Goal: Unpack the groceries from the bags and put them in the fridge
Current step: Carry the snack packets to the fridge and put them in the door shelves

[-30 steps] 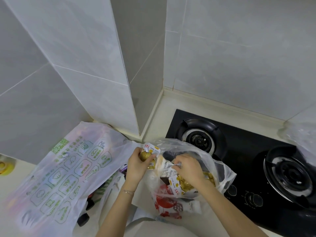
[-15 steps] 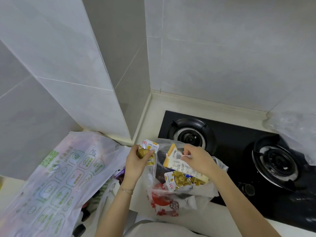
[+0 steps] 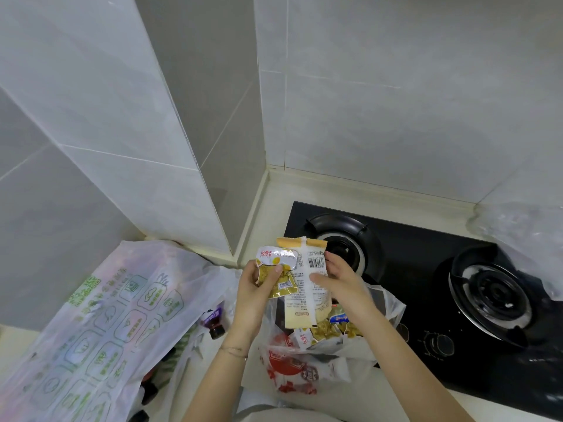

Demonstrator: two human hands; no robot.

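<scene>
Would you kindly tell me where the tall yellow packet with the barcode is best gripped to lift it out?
Pinch its flat crimped top seal, coming from above. The tall yellow packet stands upright with that edge free; its bottom is at the clear bag mouth, the right hand holds its right edge, and the small packet in the left hand overlaps its left side.

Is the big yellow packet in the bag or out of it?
Nearly out. The right hand holds the yellow packet upright above the clear bag; only its bottom end sits at the bag's open mouth.
</scene>
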